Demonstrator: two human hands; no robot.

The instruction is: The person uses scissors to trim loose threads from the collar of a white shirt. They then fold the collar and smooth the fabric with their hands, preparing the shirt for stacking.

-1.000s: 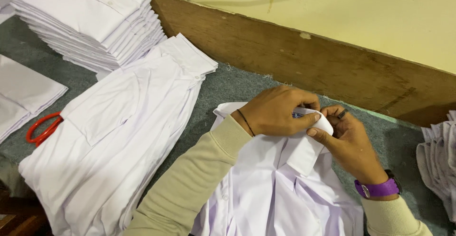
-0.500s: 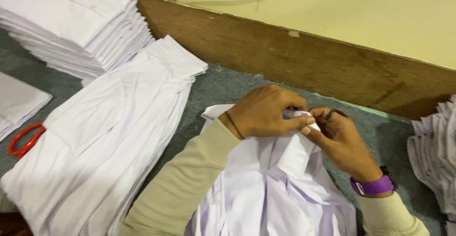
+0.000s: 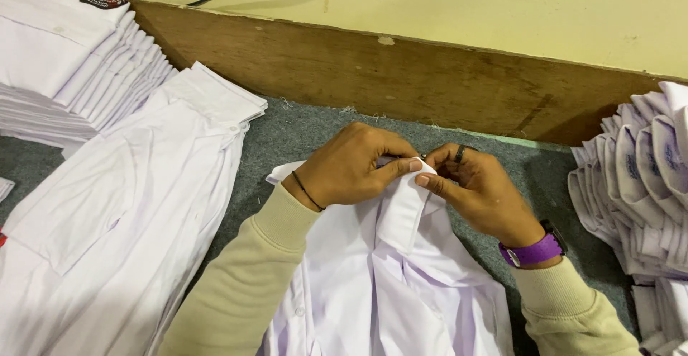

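Note:
A white shirt (image 3: pixel 390 284) lies flat on the grey felt surface (image 3: pixel 301 137) in front of me, collar toward the wall. My left hand (image 3: pixel 351 166) and my right hand (image 3: pixel 480 191) meet at the collar (image 3: pixel 403 209), both pinching its top edge between thumb and fingers. My right wrist wears a purple watch (image 3: pixel 534 250) and that hand has a dark ring; a thin black band circles my left wrist. Cream sleeves cover both forearms.
A spread pile of white shirts (image 3: pixel 122 212) lies to the left, and a tall folded stack (image 3: pixel 68 62) stands at the far left. More stacked white shirts (image 3: pixel 641 191) sit at the right edge. A brown wooden board (image 3: pixel 401 76) runs along the yellow wall behind.
The view has shifted toward the right, so the left-hand piles and a red object slid out of sight. Both hands stay at the collar with only small finger movements.

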